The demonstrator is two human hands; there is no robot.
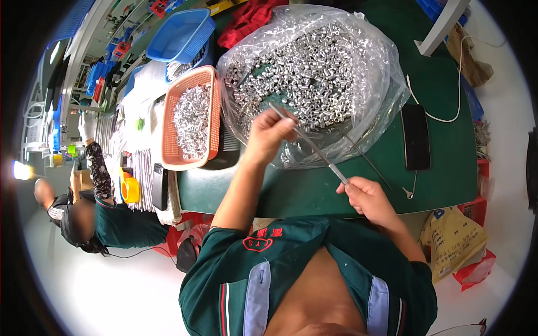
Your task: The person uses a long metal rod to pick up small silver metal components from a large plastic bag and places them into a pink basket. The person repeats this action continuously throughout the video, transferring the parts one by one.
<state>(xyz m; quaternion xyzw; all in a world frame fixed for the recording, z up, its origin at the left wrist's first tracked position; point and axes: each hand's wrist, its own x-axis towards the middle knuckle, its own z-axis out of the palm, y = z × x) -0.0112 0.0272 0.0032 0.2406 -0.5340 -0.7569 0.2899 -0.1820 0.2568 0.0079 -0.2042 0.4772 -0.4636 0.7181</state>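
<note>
My left hand (pixel 270 134) is closed around the upper part of a thin grey metal rod (pixel 315 148), which slants across in front of me. At the rod's lower right end, my right hand (pixel 367 197) pinches it with thumb and fingers. A slightly thicker light-grey section (pixel 337 172) shows just above the right fingertips; whether it is a separate piece I cannot tell. Beyond my hands lies a large clear plastic bag (pixel 386 61), opened wide, with a heap of small silver metal sleeves (pixel 330 73) in it. A second thin dark rod (pixel 368 161) lies right of the held one, partly over the bag.
Left of the bag stands an orange basket (pixel 167 126) holding small silver pieces. Blue baskets (pixel 176 36) and a red cloth (pixel 246 25) are behind. A black phone (pixel 415 137), white cable (pixel 460 84) and key (pixel 409 194) lie rightward. Another person (pixel 126 227) works at left.
</note>
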